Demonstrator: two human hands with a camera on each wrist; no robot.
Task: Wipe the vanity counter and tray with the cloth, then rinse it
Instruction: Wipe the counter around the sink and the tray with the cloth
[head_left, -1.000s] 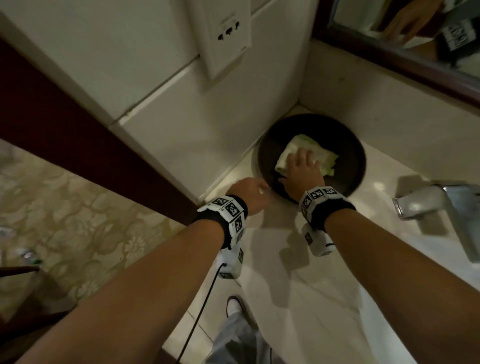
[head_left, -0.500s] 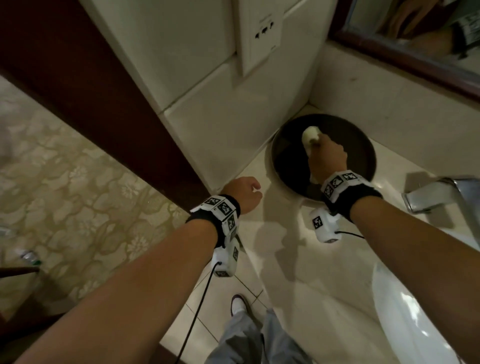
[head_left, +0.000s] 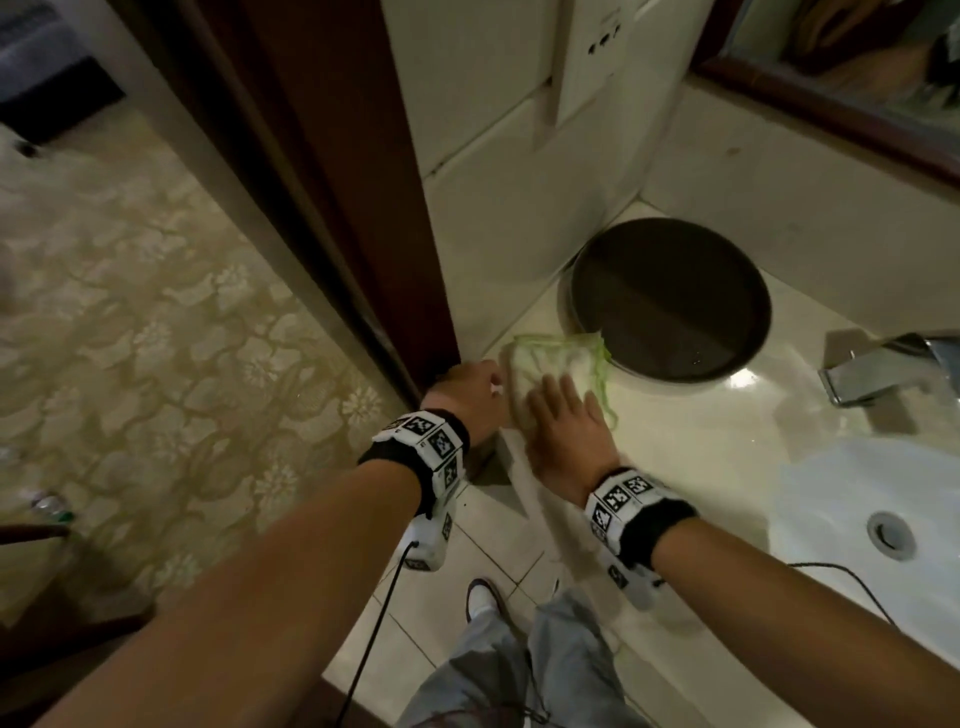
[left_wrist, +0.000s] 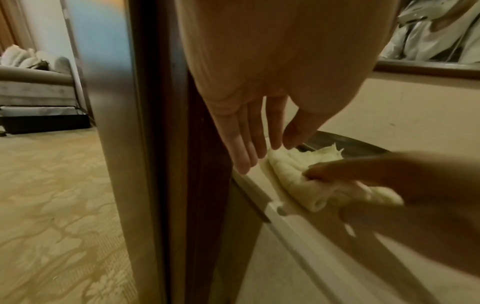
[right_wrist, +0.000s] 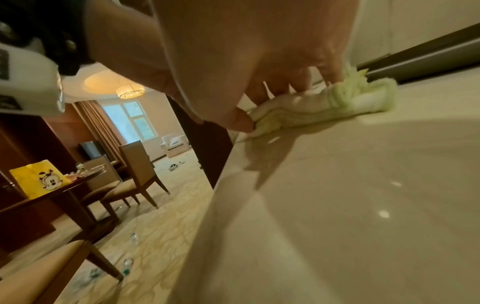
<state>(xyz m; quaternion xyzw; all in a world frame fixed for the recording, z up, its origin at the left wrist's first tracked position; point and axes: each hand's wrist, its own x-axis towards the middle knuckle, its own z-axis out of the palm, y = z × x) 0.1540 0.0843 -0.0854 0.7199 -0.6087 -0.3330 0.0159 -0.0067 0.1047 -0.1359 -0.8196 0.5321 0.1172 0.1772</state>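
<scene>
Head view: the cloth (head_left: 553, 364) is pressed flat on the tabletop (head_left: 691, 441) under the spread right hand (head_left: 563, 421), just beside the tray (head_left: 670, 306); even pressure is advised.
Left wrist: the left hand (left_wrist: 257, 131) is held open, fingertips at the cloth's edge, nothing gripped.
Right wrist: the bunched cloth is best flattened near the edge.

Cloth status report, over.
Right hand presses cloth flat on counter. Left hand open beside it. Tray bare. Nothing obstructing.
</scene>
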